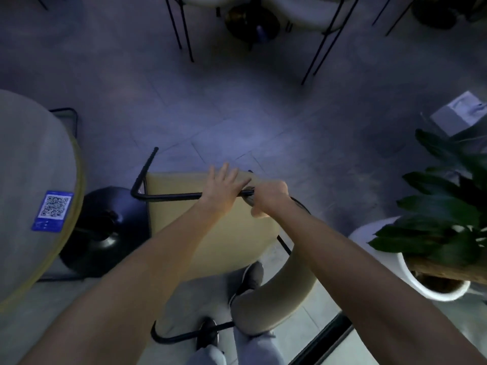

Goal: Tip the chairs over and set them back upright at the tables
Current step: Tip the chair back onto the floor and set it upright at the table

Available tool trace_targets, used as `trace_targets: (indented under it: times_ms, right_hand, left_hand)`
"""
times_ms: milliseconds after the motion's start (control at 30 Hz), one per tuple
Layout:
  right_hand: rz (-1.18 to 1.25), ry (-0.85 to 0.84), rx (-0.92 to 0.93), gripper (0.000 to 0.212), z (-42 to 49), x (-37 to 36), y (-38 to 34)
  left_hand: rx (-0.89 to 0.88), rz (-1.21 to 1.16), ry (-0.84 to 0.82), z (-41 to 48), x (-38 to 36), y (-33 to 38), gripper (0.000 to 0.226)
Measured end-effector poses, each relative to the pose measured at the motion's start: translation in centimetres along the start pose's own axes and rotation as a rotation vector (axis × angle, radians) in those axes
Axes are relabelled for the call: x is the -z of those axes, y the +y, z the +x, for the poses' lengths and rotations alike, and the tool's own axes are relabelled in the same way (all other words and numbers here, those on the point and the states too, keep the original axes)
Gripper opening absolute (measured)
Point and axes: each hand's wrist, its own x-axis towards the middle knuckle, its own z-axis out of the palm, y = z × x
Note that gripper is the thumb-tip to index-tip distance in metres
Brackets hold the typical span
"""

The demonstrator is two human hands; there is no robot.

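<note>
The chair (pixel 237 233) is tipped over beside the table (pixel 26 167). Its frame (pixel 171 196) is gripped by the right hand (pixel 268 196), with the left hand (pixel 224 185) laid flat and open. Righting it is not yet done.

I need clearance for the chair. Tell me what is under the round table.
Under the round table stands its black domed base, close beside the tipped chair. The tabletop covers the top of the base's post and the floor farther left.

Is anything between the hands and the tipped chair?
No. The right hand grips the black leg bar of the chair, and the left hand rests flat on that bar; nothing visible lies between.
</note>
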Motion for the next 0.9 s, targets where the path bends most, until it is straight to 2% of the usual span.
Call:
trace_targets:
  times_ms: [133,233,300,433,600,800,900]
  right_hand:
    - [-0.064,0.049,0.093,0.016,4.3,5.8,0.0]
    - [-0.092,0.087,0.168,0.018,7.2,9.0,0.5]
    - [-0.108,0.171,0.190,0.022,8.9,10.4,0.7]
    - [0.011,0.399,0.167,0.027,13.1,12.3,1.1]
    - [0.089,0.557,0.108,0.037,18.6,13.1,0.9]
    - [0.050,0.556,0.155,0.073,25.1,15.8,0.5]
    - [0.039,0.528,0.150,0.084,27.6,17.3,0.1]
  left_hand:
    - [0.193,0.030,0.039,3.2,2.3,-4.3,0.071]
    - [0.294,-0.058,0.052,5.2,2.8,-6.4,0.074]
    - [0.290,-0.095,0.062,6.0,3.0,-7.1,0.078]
    - [0.313,-0.137,0.127,8.2,3.8,-9.6,0.095]
    - [0.334,-0.215,0.019,14.0,5.6,-15.4,0.097]
    - [0.341,-0.243,-0.006,19.7,5.8,-20.2,0.104]
    - [0.326,-0.248,-0.038,22.1,5.7,-22.9,0.108]
